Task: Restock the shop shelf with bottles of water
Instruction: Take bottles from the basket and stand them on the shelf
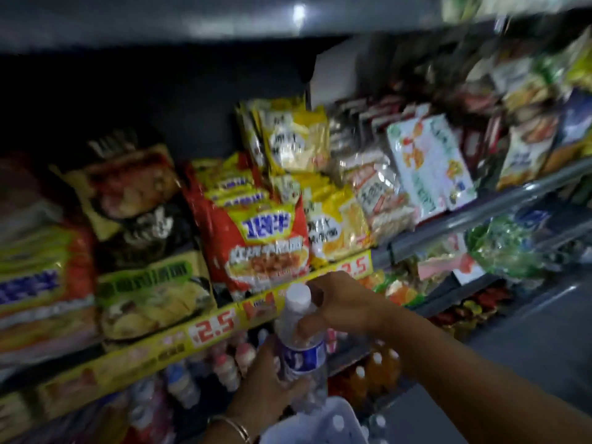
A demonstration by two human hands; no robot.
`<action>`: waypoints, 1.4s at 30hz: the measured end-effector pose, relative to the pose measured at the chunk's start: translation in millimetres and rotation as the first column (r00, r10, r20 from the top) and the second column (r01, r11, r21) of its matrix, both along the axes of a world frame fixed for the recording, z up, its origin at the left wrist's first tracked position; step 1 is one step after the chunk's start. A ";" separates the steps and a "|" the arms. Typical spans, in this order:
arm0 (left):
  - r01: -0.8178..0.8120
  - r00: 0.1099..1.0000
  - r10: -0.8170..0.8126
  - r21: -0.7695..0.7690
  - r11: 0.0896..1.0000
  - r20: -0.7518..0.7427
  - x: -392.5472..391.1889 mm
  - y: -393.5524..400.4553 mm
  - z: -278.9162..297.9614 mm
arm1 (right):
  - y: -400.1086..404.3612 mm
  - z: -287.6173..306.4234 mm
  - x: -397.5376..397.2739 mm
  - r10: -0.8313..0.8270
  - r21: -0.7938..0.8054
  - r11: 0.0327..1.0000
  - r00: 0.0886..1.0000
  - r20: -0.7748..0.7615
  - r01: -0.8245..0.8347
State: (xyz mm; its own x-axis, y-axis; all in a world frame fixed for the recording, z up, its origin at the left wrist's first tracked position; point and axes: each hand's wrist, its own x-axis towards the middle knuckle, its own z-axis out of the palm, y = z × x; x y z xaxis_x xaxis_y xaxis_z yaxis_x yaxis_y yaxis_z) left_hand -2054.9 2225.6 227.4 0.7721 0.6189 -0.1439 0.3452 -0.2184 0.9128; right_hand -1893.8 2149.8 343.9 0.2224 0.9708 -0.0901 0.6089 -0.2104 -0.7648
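Note:
A clear water bottle (301,344) with a white cap and a blue label stands upright in front of the shelf edge. My left hand (266,382) grips its lower body from the left. My right hand (336,302) holds its upper part, with the thumb on the shoulder and the fingers curled behind the neck. Under the bottle sits a white basket (323,424) with more white bottle caps showing. The low shelf behind holds several small bottles (182,382).
A yellow price strip (179,341) marked 2.5 edges the noodle shelf above the bottles. Instant noodle packs (262,238) crowd that shelf. Orange drink bottles (368,376) stand on the low shelf to the right. The grey floor (528,341) lies at the right.

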 end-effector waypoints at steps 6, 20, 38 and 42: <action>0.045 0.972 -0.084 0.177 0.983 0.218 6.3 -6.3 166.3 | -23.7 165.1 -5.0 -0.074 0.283 0.954 0.994 -0.077 0.093; -0.011 0.826 -0.156 0.291 0.957 0.542 45.2 -10.6 465.8 | 2.2 433.6 33.6 0.004 0.664 0.727 0.967 -0.257 0.173; -0.206 0.971 0.120 0.463 0.862 0.208 209.4 172.4 500.2 | 193.4 473.9 184.6 -0.339 0.716 0.636 0.937 -0.078 0.290; -0.261 0.965 0.200 0.526 0.809 0.170 229.6 191.6 491.0 | 217.2 461.8 206.7 -0.381 0.694 0.654 0.924 -0.042 0.301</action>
